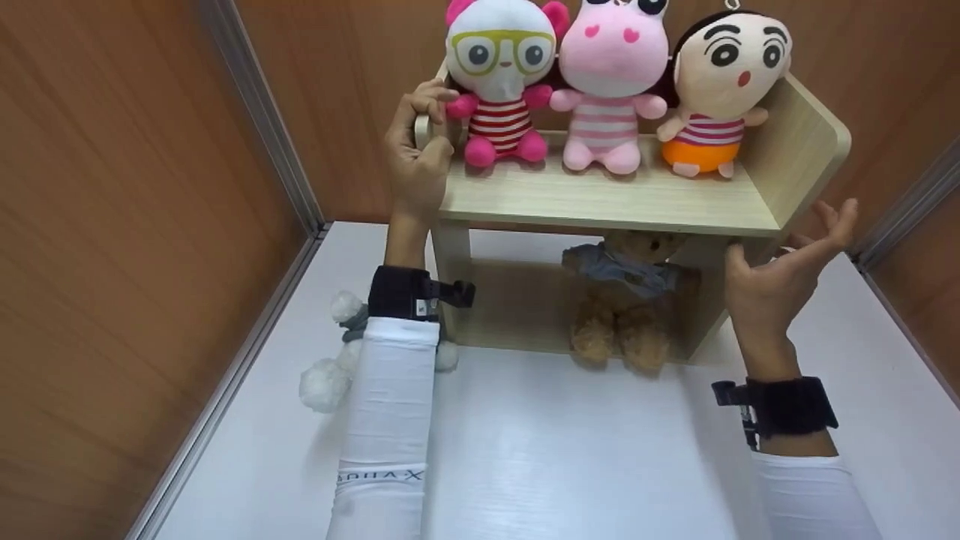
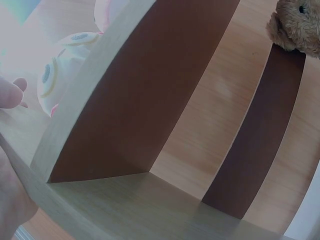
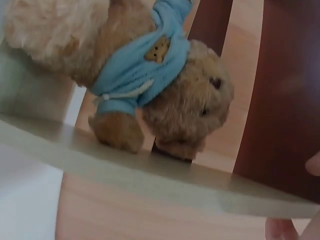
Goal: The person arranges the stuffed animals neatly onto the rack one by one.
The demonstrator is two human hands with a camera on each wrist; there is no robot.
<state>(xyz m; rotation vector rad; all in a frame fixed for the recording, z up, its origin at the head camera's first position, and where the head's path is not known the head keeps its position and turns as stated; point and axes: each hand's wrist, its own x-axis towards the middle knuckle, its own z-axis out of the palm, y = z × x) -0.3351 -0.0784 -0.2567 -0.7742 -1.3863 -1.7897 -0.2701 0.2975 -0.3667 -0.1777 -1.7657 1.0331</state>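
Observation:
A small wooden shelf (image 1: pixel 600 196) stands on the white table. My left hand (image 1: pixel 421 142) grips the upper left side panel, its fingers and thumb curled round the edge. At the right side my right hand (image 1: pixel 787 274) has its thumb under the top board and its loosely extended fingers outside the side panel. On the top board sit a panda-like plush with glasses (image 1: pixel 501 124), a pink plush animal (image 1: pixel 611 131) and a plush doll in orange shorts (image 1: pixel 705 154). A brown teddy bear (image 3: pixel 185 100) in a blue top sits in the lower compartment.
A white and grey plush toy (image 1: pixel 326 382) lies on the table (image 1: pixel 555 450) left of the shelf, partly hidden by my left forearm. Wood-grain walls (image 1: pixel 135 187) with metal edge strips enclose the table at the back and both sides.

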